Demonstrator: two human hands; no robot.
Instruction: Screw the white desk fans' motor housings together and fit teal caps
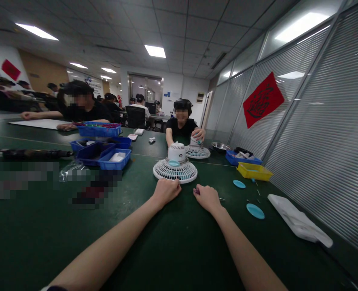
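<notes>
A white fan point(176, 154) with a round slatted guard stands on the green table, guard downward, with a light blue oval piece point(174, 163) on its near side. My left hand point(166, 191) is at the near rim of the guard, fingers curled; whether they grip the rim or something small is hidden. To the right and a little nearer, my right hand point(208, 198) is closed around a screwdriver point(197, 191). Its purple handle shows at the fingers and a thin metal shaft sticks out to the right of the hand.
Across the table a person point(181, 125) has a hand on a second fan point(198, 151). Blue bins point(115, 159) and a power screwdriver point(34, 154) lie left. Rightward are a yellow tray point(254, 171), light blue ovals point(255, 211), loose screws and a white elongated part point(298, 220).
</notes>
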